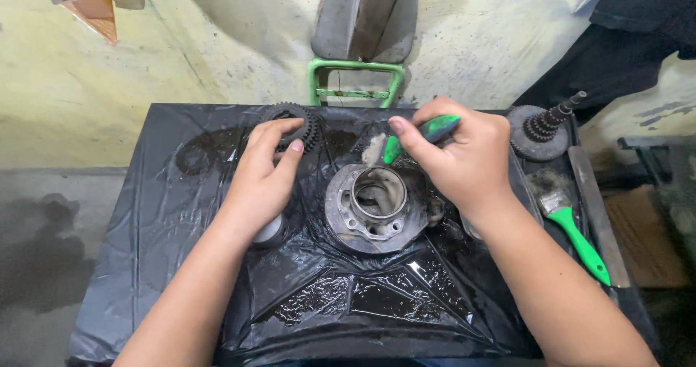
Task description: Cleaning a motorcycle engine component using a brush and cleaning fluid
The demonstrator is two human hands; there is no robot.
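Observation:
My left hand point(264, 175) grips a dark toothed gear point(296, 117) on a shaft, standing on the black plastic sheet point(362, 302). My right hand point(457, 157) holds a small green-handled brush point(406, 141), its pale bristles pointing down-left over the rim of a round grey metal flange part point(373, 207) with a wide central bore. That part sits between my two hands. The lower end of the gear shaft is hidden under my left palm.
A second geared shaft point(540, 129) stands at the right back corner. Beside it lie a larger green-handled paintbrush point(569, 218) and a long flat metal bar point(598, 207). Oily liquid wets the sheet. A green metal frame point(355, 84) stands behind the table.

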